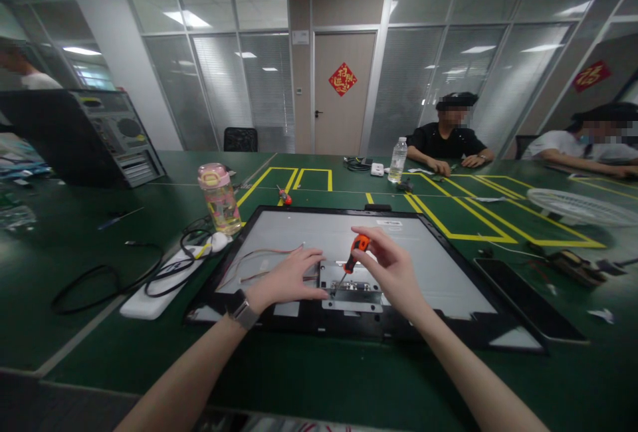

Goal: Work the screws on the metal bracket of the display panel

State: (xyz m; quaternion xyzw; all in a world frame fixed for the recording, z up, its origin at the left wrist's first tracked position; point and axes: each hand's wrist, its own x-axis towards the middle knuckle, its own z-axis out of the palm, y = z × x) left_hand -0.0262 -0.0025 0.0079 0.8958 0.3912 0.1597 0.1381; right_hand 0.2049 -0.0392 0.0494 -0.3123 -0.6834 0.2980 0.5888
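A flat display panel (428, 266), pale grey with a black frame, lies face-down or back-up on the table; which, I cannot tell. Near its front edge sits a silver metal bracket (329, 274) with a row of small parts. My left hand (289, 278) holds the bracket's left end, thumb at the front and fingers behind. My right hand (391, 266) grips the orange-and-black handle of a screwdriver (351, 262) between thumb and fingers. The screwdriver leans, its tip down at the bracket. Thin wires (259, 254) run across the panel left of the bracket.
Left stand a power strip (158, 286) with black cables, a pink-lidded bottle (219, 199) and a computer case (94, 133). Beyond the panel are a second screwdriver (284, 197) and a water bottle (397, 161). A dark flat slab (528, 299) lies right. Co-workers sit at the far right.
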